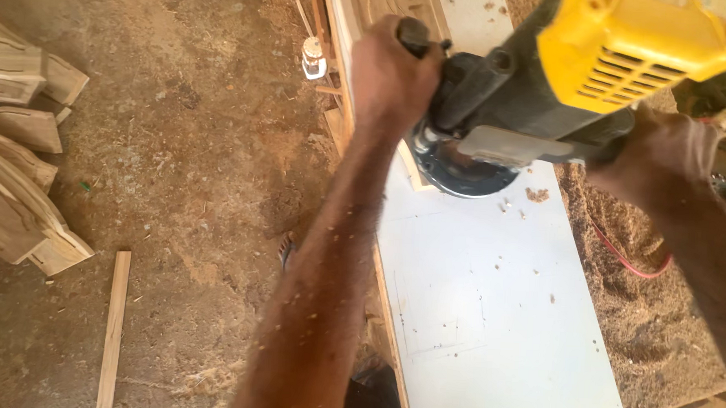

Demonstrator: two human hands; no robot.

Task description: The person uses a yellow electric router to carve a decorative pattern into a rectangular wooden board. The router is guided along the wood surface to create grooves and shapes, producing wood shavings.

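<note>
Curved wooden pieces (17, 181) and a wood strip (112, 332) lie on the sawdust floor (194, 139).

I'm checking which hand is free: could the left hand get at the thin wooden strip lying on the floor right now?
Probably not. The left hand is wrapped around a handle of the yellow router up on the white board, while the wooden strip lies on the floor well off to the left.

A dirt floor (178, 139) strewn with sawdust fills the left side, lit by warm, even daylight. Curved, carved wooden pieces (13, 172) lie stacked at its left edge, and a thin wooden strip (114, 324) lies near them on the ground. The table (489, 315) has a smooth white top, with a thick layer of sawdust (635, 322) along its right side.
</note>
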